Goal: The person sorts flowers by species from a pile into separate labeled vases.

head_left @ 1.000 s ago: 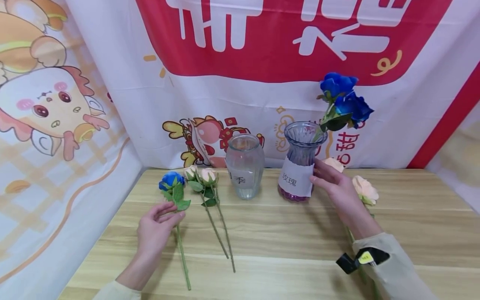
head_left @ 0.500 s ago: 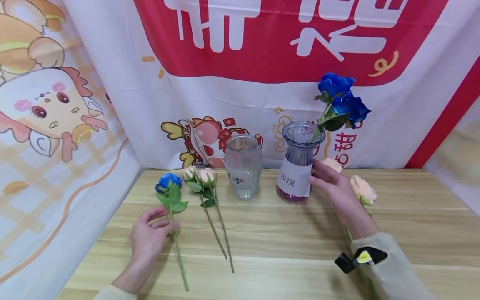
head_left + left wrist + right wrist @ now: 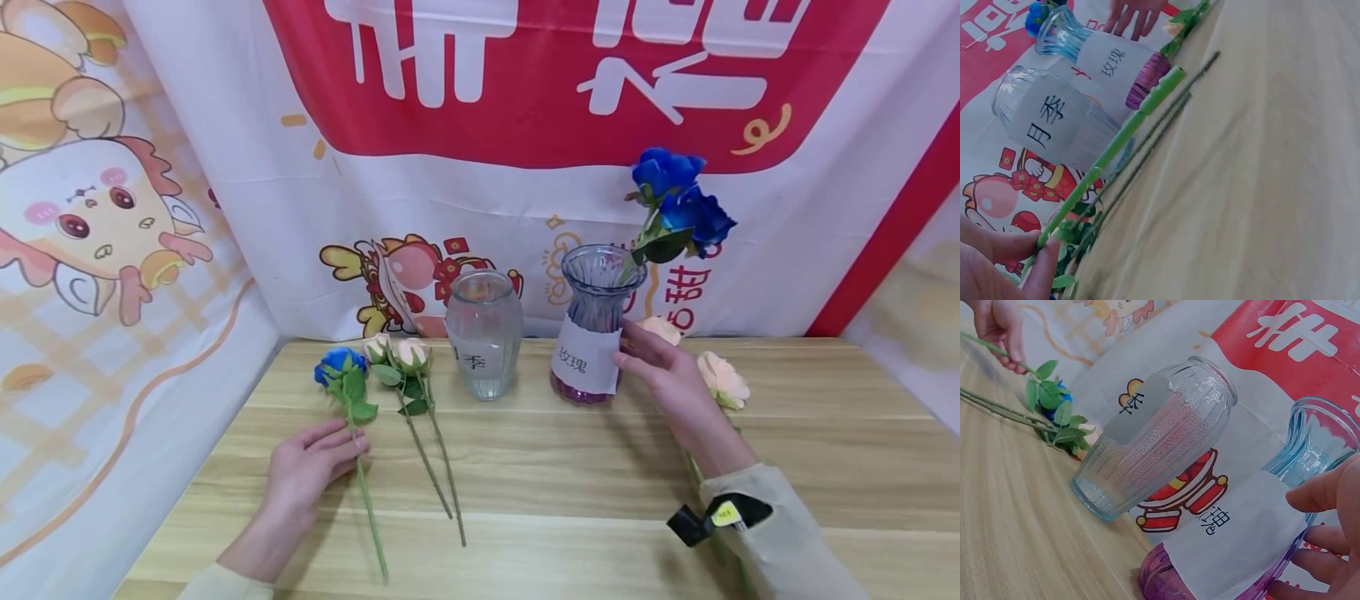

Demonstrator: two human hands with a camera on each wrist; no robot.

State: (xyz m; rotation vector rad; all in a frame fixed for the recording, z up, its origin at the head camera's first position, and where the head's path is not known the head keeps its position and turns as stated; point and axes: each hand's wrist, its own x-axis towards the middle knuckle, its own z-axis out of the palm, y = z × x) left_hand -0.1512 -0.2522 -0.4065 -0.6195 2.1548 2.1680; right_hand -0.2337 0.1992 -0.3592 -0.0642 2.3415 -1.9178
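My left hand (image 3: 303,467) pinches the green stem of a blue rose (image 3: 341,367) between thumb and fingers, just below its leaves. In the left wrist view the stem (image 3: 1113,150) slants up over the table, its shadow lying apart from it. My right hand (image 3: 667,371) holds the side of a flared glass vase (image 3: 596,300), bluish above and purple at the base, with a written paper label. The right wrist view shows the thumb at the label's edge and the fingers around the side. Two blue roses (image 3: 678,192) stand in this vase, leaning right.
A clear glass vase (image 3: 486,333) with a label stands left of the purple-based one. Two pale pink roses (image 3: 412,354) lie between it and my left hand. Peach roses (image 3: 723,379) lie under my right forearm. A printed cloth (image 3: 495,200) hangs behind the wooden table (image 3: 555,475).
My left hand has slid down from the leaves to the stem and now pinches it. The rose's stem end has swung slightly right. My right hand stays on the vase.
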